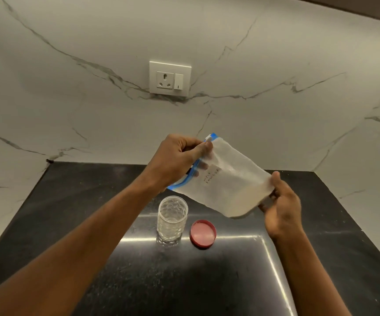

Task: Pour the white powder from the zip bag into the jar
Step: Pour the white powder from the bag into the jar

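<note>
- With left hand (180, 160), pinches the blue zip edge of the zip bag (225, 185).
- With right hand (281, 207), grips its bottom, thumb on top.
- Holds it tilted above open jar (172, 218) on counter (332, 224), red lid (203, 233) just beside.

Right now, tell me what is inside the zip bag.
White powder lies in the lower end of the zip bag, near the right hand. The label and left hand cover parts near the zip.

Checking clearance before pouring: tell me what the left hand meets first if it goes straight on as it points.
The left hand grips the zip bag; beyond that, along its forearm's line, only the marble wall appears ahead, though depth is hard to judge.
</note>
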A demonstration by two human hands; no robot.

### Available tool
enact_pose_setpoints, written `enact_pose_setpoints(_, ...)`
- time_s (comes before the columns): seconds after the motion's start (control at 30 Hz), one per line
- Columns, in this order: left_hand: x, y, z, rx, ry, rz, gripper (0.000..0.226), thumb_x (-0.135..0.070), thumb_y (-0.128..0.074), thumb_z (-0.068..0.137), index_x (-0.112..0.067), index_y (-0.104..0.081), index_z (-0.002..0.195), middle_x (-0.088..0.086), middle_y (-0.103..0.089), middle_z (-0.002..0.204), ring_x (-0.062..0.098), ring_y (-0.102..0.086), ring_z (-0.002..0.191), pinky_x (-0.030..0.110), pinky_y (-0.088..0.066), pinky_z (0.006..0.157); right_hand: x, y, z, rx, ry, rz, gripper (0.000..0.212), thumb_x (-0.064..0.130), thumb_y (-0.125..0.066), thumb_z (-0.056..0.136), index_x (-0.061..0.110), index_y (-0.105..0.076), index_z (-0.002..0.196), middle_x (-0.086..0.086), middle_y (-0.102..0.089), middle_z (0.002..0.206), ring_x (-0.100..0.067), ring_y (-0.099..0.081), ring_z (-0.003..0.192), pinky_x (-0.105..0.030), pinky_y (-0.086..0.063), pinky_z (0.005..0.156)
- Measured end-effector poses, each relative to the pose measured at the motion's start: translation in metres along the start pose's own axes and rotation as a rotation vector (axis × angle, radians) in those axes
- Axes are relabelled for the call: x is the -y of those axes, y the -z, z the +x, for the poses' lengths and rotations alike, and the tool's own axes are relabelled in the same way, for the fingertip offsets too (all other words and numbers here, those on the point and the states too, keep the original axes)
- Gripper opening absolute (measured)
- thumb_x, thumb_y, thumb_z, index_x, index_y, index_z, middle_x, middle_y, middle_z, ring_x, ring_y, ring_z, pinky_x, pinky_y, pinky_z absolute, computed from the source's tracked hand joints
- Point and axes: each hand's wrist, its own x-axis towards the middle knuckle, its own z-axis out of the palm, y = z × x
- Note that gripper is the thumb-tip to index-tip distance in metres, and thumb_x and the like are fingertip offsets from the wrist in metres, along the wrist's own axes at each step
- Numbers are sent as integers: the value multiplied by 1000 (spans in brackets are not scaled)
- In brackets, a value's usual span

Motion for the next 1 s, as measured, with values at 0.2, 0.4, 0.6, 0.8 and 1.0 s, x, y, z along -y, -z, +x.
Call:
enact_pose_setpoints(0.2,46,3,-18,-13,142,-27,23,-32,-66,102,-15,-79,111,4,-83,95,18,-82,84,32,-67,68,11,3,-5,74,246,-136,28,48,-70,94,24,-68,81,13,-67,74,-4,-62,70,-38,-52,74)
enact_pose_setpoints(0.4,69,8,-30,-43,204,-67,11,-30,-64,104,-31,-74,108,-10,-83,90,9,-81,85,21,-63,65,6,-9,-14,134,352,-229,27,44,-67,94,17,-69,89,13,-68,75,-3,-61,71,-37,-53,75)
enact_pose_setpoints(0.6,81,12,-38,-110,204,-100,8,-29,-66,101,-32,-74,103,-4,-82,90,11,-80,84,20,-63,65,7,-19,-14,162,503,-355,23,43,-66,98,21,-67,89,14,-67,78,-3,-62,70,-18,-54,61)
enact_pose_setpoints(0.8,86,13,-42,-165,189,-110,9,-26,-67,101,-23,-76,103,-1,-83,93,14,-81,85,23,-64,65,10,-32,-10,128,658,-498,23,44,-67,99,24,-64,88,5,-63,80,-4,-58,69,-23,-53,65)
enact_pose_setpoints(1.0,92,14,-45,-199,176,-86,17,-25,-64,103,-14,-75,112,3,-81,101,14,-81,86,24,-65,66,11,-42,-10,118,754,-566,28,42,-67,100,14,-63,95,8,-62,83,-2,-58,70,-22,-51,65)
